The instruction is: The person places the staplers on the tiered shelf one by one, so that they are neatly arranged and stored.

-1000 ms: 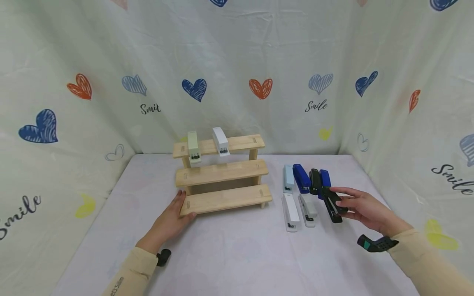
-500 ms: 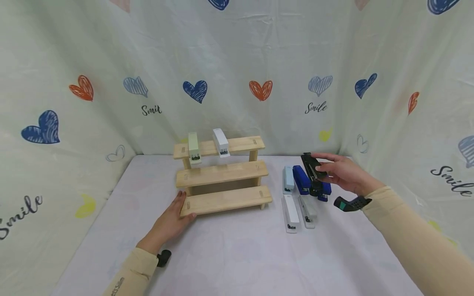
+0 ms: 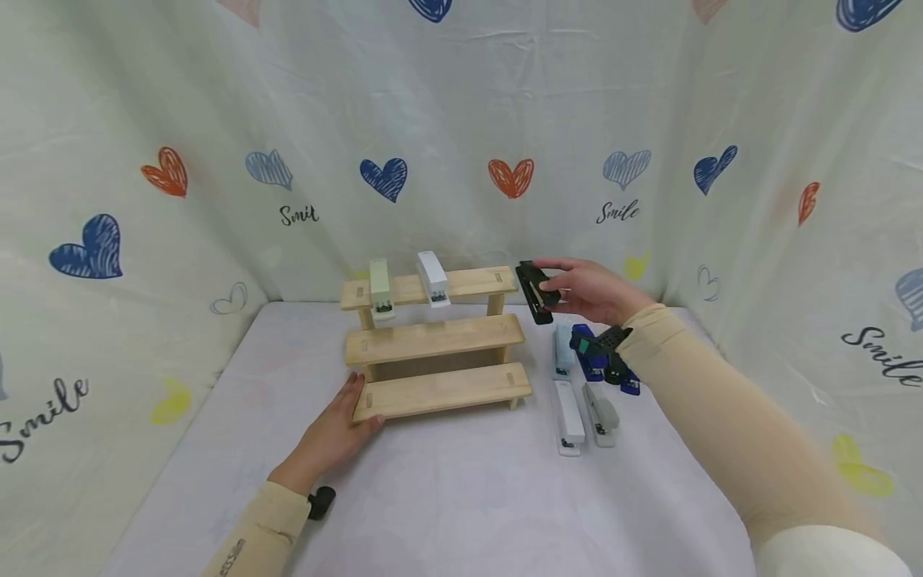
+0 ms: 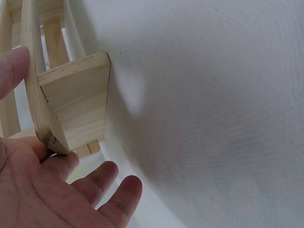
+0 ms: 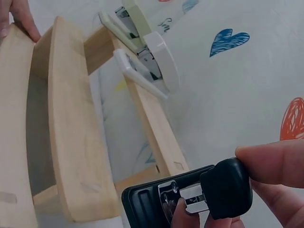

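My left hand (image 3: 328, 437) grips the left end of the bottom board of a three-tier wooden display shelf (image 3: 433, 340); in the left wrist view the thumb and fingers lie on either side of the board end (image 4: 40, 114). My right hand (image 3: 587, 288) pinches a black stapler (image 3: 535, 296) in the air beside the right end of the top tier. The right wrist view shows this stapler (image 5: 227, 187) between thumb and fingers. On the top tier sit a pale green stapler (image 3: 380, 288) and a white stapler (image 3: 433, 278), side by side at the left and middle.
Right of the shelf on the white-covered table lie a light blue stapler (image 3: 562, 353), a white stapler (image 3: 570, 413), a grey-white stapler (image 3: 600, 413) and blue staplers partly hidden by the right wrist strap (image 3: 600, 344). A patterned curtain (image 3: 461, 96) hangs behind.
My right hand has lifted the black stapler off the group and carried it left and back to the shelf's top right end. The left hand stays on the shelf.
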Tool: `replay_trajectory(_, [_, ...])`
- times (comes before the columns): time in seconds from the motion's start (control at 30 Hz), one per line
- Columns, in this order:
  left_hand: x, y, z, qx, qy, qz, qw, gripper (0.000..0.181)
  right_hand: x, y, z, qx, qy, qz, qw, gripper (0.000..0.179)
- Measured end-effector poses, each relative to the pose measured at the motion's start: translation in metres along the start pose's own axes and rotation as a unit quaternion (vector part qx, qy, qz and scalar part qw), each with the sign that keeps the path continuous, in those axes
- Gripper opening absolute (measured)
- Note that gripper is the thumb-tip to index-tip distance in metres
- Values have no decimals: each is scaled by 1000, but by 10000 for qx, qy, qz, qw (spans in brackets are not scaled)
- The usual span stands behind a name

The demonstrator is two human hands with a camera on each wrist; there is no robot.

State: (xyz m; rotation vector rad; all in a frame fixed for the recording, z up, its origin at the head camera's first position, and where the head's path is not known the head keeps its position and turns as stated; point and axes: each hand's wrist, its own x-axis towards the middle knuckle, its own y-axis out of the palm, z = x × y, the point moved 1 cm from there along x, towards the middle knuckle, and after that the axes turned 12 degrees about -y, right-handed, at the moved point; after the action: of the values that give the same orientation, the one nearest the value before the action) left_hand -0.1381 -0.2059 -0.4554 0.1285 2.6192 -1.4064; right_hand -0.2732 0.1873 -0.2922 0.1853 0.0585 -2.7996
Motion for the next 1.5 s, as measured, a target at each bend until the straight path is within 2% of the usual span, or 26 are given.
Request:
replay_trajectory(0.27, [-1,-1,-2,-2,2,-10,10000,86,31,34,12,-57,51,-36,10000,57])
replay_trajectory(0.43, [-1,0,-3,13,37,-4,10000,86,42,46,13,-138,37,-97,9999,56])
replay_trajectory(0.6, [-1,0,-3,27,37,-11,10000,86,50,55,11,-245,0,27,9997,55])
replay_trajectory(0.87, [-1,0,-1,40,45,-23,10000,87,56,63,7,-283,-41,168,9995,51])
replay_trajectory(1.2, [-1,-1,1,63,-26,-16,10000,87,60,62,7,-429,52,360,9984,45])
replay_trajectory(1.5, [-2,-1,0,13,-35,-14,10000,86,65,66,6,-400,19,225,9989,43])
